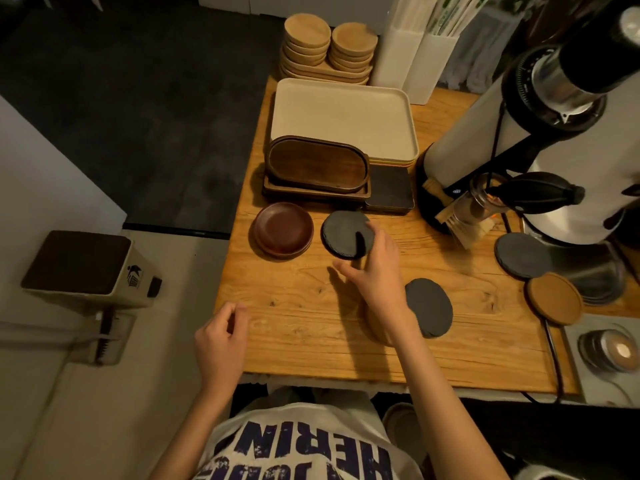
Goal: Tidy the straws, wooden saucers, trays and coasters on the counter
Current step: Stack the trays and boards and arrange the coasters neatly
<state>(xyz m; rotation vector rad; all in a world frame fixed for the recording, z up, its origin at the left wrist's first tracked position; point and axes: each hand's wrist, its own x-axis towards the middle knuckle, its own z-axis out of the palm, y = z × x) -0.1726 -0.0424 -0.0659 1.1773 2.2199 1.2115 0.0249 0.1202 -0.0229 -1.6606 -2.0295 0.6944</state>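
My right hand [375,268] hovers over the wooden counter [311,341], fingers spread, fingertips at the right rim of a round dark slate coaster stack [343,230]. Left of that stack sit dark wooden saucers [282,230]. Another slate coaster [429,306] lies right of my wrist, a third [521,256] by the grinder, and a cork coaster [554,297] beside it. Dark wooden trays [318,164] lean on a white tray stack [343,116], with square dark coasters [389,188] alongside. Light wooden saucers [306,39] and straws [440,12] stand at the back. My left hand [221,337] is loosely curled and holds nothing.
A tall coffee grinder [554,133] with a cable fills the right side, and a brush [457,220] leans at its base. A round metal piece [613,351] sits on a grey mat at the right. The counter drops off to the floor on the left, where a boxy device [86,268] stands.
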